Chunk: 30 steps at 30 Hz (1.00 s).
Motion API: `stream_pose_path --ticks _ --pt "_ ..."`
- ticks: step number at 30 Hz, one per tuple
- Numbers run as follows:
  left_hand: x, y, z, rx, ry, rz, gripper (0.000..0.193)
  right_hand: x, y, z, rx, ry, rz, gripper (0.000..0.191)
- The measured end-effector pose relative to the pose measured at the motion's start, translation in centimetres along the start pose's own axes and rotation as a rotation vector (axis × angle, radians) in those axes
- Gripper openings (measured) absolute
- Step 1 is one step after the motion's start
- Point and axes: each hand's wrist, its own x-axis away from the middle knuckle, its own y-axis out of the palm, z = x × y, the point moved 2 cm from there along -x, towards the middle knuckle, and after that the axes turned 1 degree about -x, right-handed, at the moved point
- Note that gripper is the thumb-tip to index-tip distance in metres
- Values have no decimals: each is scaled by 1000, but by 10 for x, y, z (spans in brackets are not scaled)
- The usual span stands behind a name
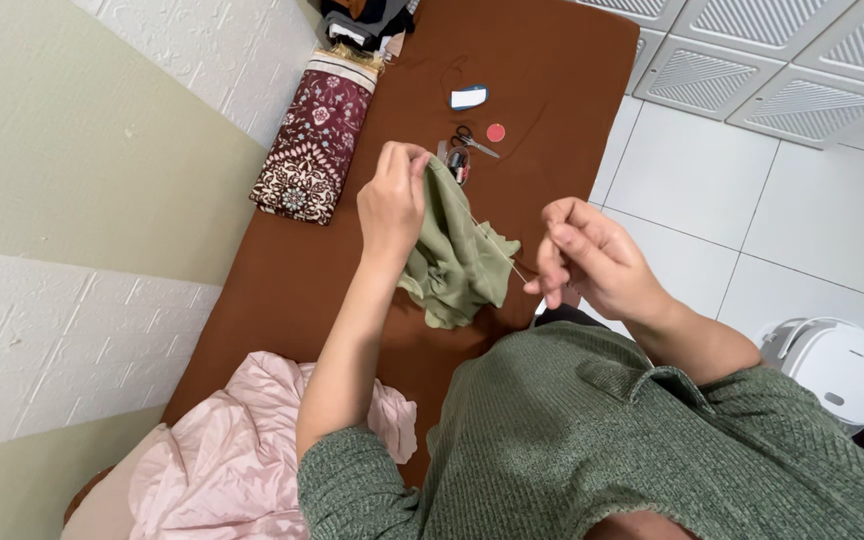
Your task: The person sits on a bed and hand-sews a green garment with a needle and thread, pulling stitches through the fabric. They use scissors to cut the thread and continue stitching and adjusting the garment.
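My left hand [392, 198] pinches the top edge of an olive-green piece of cloth [457, 262], which hangs down crumpled above the brown mattress [302, 290]. My right hand [584, 258] is closed with its fingertips pinched on a thin needle and pale thread [497, 246]. The thread runs taut from the cloth near my left fingers down to my right fingertips.
On the brown mattress beyond the cloth lie small scissors [472, 139], a red round object [495, 132] and a small white-and-black item [469, 97]. A patterned maroon folded fabric [314, 145] lies at the left edge, pink cloth [237, 455] near me, a white appliance [832, 365] on the tiled floor.
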Motion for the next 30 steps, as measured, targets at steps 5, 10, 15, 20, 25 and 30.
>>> stream_pose_path --ticks 5,10,15,20,25,30 --pt "5 0 4 214 -71 -111 11 -9 -12 -12 -160 -100 25 13" --pt "7 9 13 825 -285 -333 10 -41 -4 -2 170 -142 180 10" --pt "14 4 26 907 -384 -409 14 -41 15 8 809 -423 208 5" --pt "14 -3 37 936 -483 -473 16 -36 20 16 897 -402 329 9" --pt "9 -11 44 855 -492 -487 19 -35 21 20 865 -386 353 11" --pt "9 -23 64 631 -196 -379 15 -35 19 22 939 -455 372 10"
